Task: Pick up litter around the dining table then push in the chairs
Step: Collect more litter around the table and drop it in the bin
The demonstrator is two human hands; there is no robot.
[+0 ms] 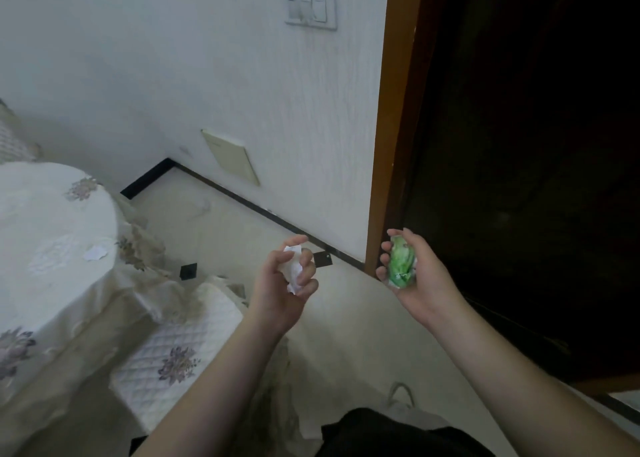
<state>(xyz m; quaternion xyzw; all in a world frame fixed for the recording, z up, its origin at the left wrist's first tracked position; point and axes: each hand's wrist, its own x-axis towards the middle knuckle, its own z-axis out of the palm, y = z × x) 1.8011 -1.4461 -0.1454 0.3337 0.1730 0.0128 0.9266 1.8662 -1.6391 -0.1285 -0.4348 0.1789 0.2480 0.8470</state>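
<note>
your left hand [282, 285] holds a crumpled white paper [292, 269], fingers curled round it, above the floor [346, 318]. your right hand [414, 276] grips a green wrapper [401, 262] near the door frame [389, 145]. left of your left arm: a padded chair [173, 349] beside the table [52, 235]; one paper scrap [95, 252] lies on the tablecloth.

Dim, flat indoor light here, greyish on the wall [207, 76]. The doorway [519, 145] at right is nearly black. Soft focus throughout, and straight lines bow toward the frame's edges.
</note>
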